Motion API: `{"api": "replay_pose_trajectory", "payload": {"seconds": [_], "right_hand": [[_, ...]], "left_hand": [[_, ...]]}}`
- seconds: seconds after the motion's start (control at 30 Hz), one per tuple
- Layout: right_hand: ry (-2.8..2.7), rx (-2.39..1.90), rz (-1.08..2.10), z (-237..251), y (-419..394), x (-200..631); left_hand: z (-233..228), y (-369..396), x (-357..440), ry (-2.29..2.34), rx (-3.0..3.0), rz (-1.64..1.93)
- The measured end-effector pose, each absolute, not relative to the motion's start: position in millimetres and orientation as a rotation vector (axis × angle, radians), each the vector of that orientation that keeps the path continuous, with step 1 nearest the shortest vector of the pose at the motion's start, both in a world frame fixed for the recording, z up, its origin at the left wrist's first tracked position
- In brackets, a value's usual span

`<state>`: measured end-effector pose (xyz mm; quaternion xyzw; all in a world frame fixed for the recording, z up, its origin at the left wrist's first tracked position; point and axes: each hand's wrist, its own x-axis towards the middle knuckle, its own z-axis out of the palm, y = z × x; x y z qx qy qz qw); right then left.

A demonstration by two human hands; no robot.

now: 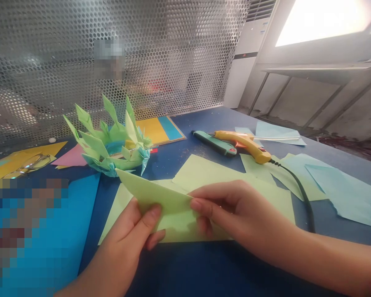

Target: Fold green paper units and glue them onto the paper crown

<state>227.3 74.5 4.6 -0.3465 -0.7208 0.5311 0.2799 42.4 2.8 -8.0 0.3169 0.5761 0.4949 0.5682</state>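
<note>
A folded piece of light green paper (154, 190) is held up in front of me, its pointed corner toward the upper left. My left hand (142, 225) grips its lower left part, thumb on the near face. My right hand (225, 206) pinches the right end of its upper edge between thumb and fingers. Beneath both hands lie flat light green sheets (259, 202). Beyond the left hand stands a ring of folded green paper (92, 144) with upright pointed petals and light blue folded pieces along its base.
A yellow glue gun (244, 142) with a black cord (301, 185) lies by a green utility knife (214, 143). Light blue sheets (343, 181) spread at right. Glasses (31, 165) rest on yellow paper at left, near a blue board (83, 214). A perforated metal screen (173, 53) stands behind.
</note>
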Motion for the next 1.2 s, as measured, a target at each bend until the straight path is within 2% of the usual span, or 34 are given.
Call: {"api": "replay_pose_trajectory", "payload": {"seconds": [0.27, 0.4, 0.53, 0.8, 1.07, 1.2], "right_hand": [[-2.024, -0.953, 1.449, 8, 70, 236], [-2.157, -0.930, 1.519, 12, 67, 236], [-2.228, -0.878, 1.403, 14, 69, 233], [-1.986, -0.949, 1.090, 12, 81, 235], [-1.829, -0.923, 0.993, 16, 78, 238], [-1.816, -0.893, 1.057, 15, 76, 237]], "left_hand": [[0, -1, 42, 1.279, 0.773, 1.073], [-1, 0, 36, 1.474, 0.913, 1.220], [-8, 3, 24, 1.548, 0.999, 1.257], [-13, 8, 20, 1.643, 1.134, 1.443], [0, 5, 38, 1.669, 1.160, 1.360], [-2, 4, 34, 1.637, 1.219, 1.312]]}}
